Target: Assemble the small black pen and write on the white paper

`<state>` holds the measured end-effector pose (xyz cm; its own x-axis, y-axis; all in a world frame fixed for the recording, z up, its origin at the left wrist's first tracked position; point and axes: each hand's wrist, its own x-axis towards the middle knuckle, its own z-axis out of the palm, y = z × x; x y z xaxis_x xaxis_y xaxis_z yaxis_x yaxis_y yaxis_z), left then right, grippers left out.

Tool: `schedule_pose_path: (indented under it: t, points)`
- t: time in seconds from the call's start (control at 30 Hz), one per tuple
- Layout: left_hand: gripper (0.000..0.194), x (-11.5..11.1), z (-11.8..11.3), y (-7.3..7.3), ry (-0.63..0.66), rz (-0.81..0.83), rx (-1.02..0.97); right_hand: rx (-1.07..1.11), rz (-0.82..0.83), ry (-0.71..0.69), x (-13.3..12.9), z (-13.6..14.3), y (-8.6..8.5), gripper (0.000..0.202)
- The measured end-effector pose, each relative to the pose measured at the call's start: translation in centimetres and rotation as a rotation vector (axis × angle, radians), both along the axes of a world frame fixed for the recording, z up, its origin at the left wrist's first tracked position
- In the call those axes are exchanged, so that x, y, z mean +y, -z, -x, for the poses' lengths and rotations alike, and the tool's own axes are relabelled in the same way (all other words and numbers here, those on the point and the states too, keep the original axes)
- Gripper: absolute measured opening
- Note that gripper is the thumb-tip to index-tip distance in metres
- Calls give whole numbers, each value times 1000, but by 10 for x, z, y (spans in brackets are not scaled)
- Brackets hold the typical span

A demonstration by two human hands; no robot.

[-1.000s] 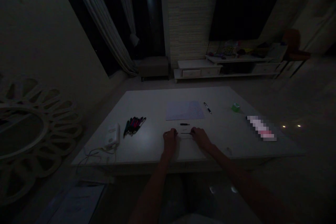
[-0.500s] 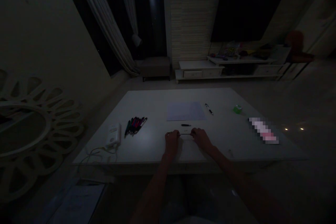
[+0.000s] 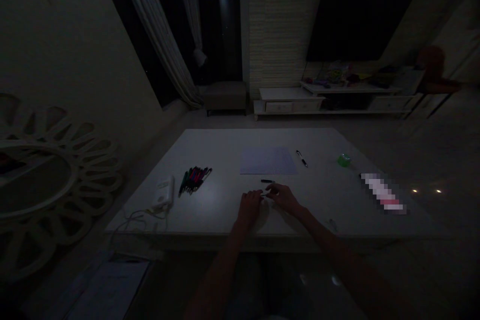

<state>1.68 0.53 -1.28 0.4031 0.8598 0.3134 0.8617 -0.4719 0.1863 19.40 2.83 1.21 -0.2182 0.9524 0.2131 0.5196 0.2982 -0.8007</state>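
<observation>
My left hand (image 3: 250,206) is closed, its fingertips pinching one end of a thin dark pen refill (image 3: 264,195) just above the white table (image 3: 210,215). My right hand (image 3: 282,197) pinches the refill near its other end, so only a short length shows between the hands. Just beyond my fingers lies a short black pen barrel (image 3: 267,181). Behind it is a sheet of paper (image 3: 268,161), with a black and white pen (image 3: 302,159) to its right. The room is dim and fine detail is lost.
A pile of pens (image 3: 194,180) lies to the left, near a white power adapter (image 3: 164,192) with cables. On the right are a green tape roll (image 3: 344,160) and a pixelated phone-like object (image 3: 384,194). A small clear piece (image 3: 332,225) is near the front edge.
My right hand has moved left, closer to my left hand, so less of the refill shows between them. The view has shifted slightly.
</observation>
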Motion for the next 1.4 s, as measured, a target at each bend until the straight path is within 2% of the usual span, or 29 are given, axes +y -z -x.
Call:
schedule_pose_path:
  t: [0.17, 0.4, 0.6, 0.7, 0.77, 0.87, 0.97, 1.07, 1.17, 1.27, 1.4]
  points:
    - [31, 2, 0, -2, -35, 13, 39, 96, 50, 65, 2, 8, -1, 25]
    - [24, -2, 0, -6, -26, -9, 24, 273, 254, -3, 9, 4, 6, 28]
    - [18, -3, 0, -10, -42, -7, 34, 274, 293, -23, 9, 8, 6, 31]
    - [16, -2, 1, -13, -121, 5, 4, 226, 240, -92, 8, 0, 10, 43]
    - [18, -1, 2, -15, -218, 4, -55, 142, 149, -7, 7, -7, 16, 46]
    - [21, 1, 3, -16, -351, 3, -160, -13, 27, 205, 6, -11, 25, 37]
    - [23, 2, 3, -15, -412, 21, -187, -103, -8, 201, 8, -3, 29, 31]
    - [21, 2, 3, -14, -393, 26, -138, -178, 2, 163, 16, 7, 26, 18]
    - [20, 2, 2, -14, -370, 28, -88, -178, -19, 189, 19, 10, 25, 14]
    - [20, 2, 1, -13, -354, 30, -54, -39, -39, 218, 14, 6, 26, 16]
    - [20, 2, 0, -11, -281, 15, -19, 209, 108, 240, 5, -3, 27, 24]
